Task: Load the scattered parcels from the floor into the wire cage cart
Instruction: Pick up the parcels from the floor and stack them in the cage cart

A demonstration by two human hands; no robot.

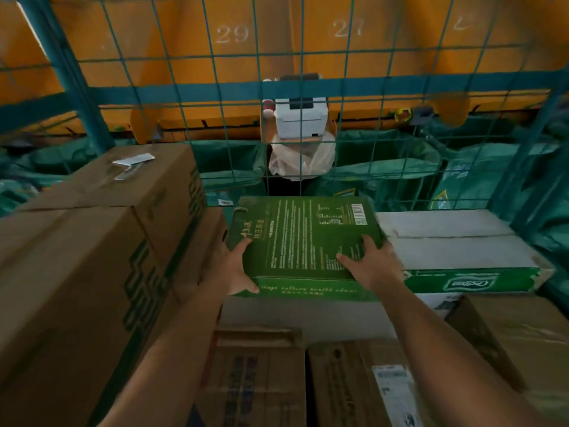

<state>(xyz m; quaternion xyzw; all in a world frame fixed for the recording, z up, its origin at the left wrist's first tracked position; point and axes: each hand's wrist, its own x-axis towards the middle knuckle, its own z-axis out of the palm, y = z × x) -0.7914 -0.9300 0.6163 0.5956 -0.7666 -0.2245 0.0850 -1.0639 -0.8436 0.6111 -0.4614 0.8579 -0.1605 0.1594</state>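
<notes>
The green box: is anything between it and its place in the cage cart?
Nothing visible. Both hands, left and right, hold the green box in the gap between the brown cartons and the white box, before the cart's wire wall.

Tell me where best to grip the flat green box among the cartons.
Grip the green box by its two short side edges near the front corners, coming from the open near side, as the left hand and right hand do. It lies flat; tall cartons crowd its left.
</notes>
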